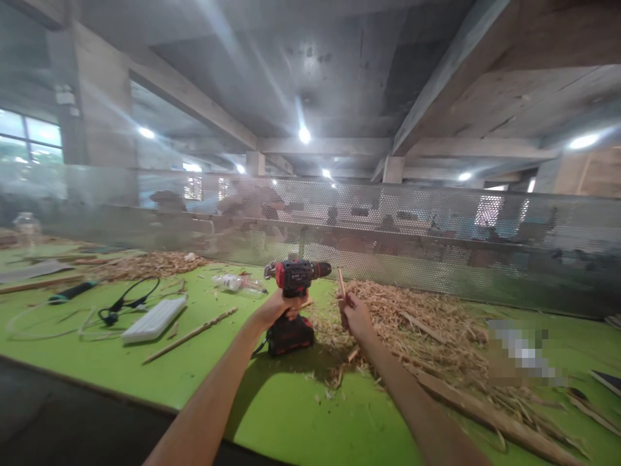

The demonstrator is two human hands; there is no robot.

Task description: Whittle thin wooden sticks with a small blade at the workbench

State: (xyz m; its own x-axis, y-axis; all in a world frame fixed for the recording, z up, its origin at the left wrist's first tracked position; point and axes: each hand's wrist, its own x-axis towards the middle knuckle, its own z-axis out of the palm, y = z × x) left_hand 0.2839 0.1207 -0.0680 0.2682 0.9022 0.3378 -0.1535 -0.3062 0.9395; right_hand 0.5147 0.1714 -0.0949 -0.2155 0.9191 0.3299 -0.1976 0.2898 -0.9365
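A black and red cordless drill (295, 277) stands upright over the green table, its chuck facing right. My left hand (281, 307) is wrapped round its grip, above the battery base. To the right of the chuck, my right hand (355, 313) pinches a short, thin wooden stick (341, 282), held nearly vertical. A small gap separates the stick from the chuck. Just behind and right of that hand spreads a heap of wood shavings (431, 317).
A white power strip (154, 319) with cables and a carved wooden stick (189, 336) lie at left, near a clear plastic bottle (239, 283). A long wooden strip (490, 414) lies at right. The perforated metal screen (369, 226) runs along the back edge.
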